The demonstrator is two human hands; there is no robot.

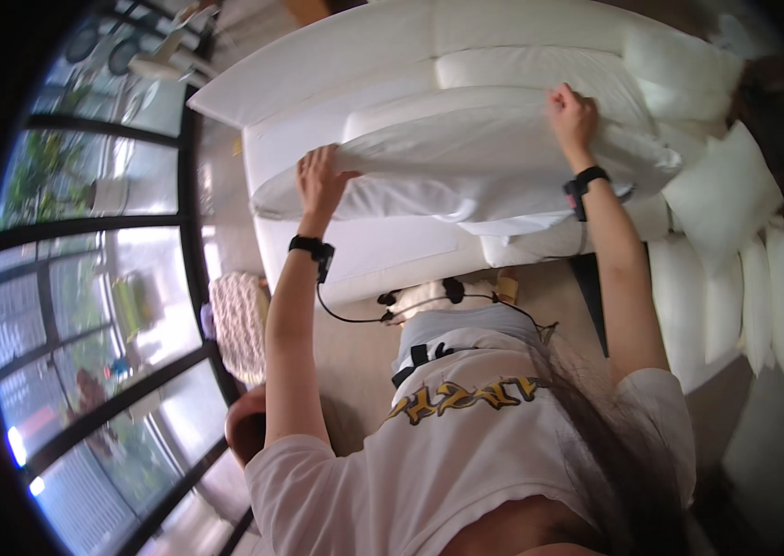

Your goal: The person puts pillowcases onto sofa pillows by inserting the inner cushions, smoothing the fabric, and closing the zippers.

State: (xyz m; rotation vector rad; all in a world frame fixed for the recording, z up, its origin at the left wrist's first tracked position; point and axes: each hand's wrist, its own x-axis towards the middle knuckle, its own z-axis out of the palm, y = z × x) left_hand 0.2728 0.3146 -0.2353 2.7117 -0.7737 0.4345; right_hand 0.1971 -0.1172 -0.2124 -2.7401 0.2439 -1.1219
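A long white seat cushion in a fabric cover [426, 149] lies tilted across the white sofa [392, 257] in front of me. My left hand [322, 181] grips its left part near the upper edge, thumb spread toward the middle. Over the cushion's right part is my right hand [572, 121], fingers curled and slightly blurred; whether fabric is pinched in them is unclear. Loose, wrinkled white cloth [510, 226] hangs along the cushion's near side. Behind it, another white cushion [531, 66] rests against the backrest. Both wrists wear black straps with a cable.
White pillows [725, 198] are heaped at the sofa's right end. To the left stand a chunky knitted pouf [239, 326] and dark-framed glass panes [187, 278]. A black-and-white object [426, 299], partly hidden, is on the floor by my body, near a looping black cable [350, 320].
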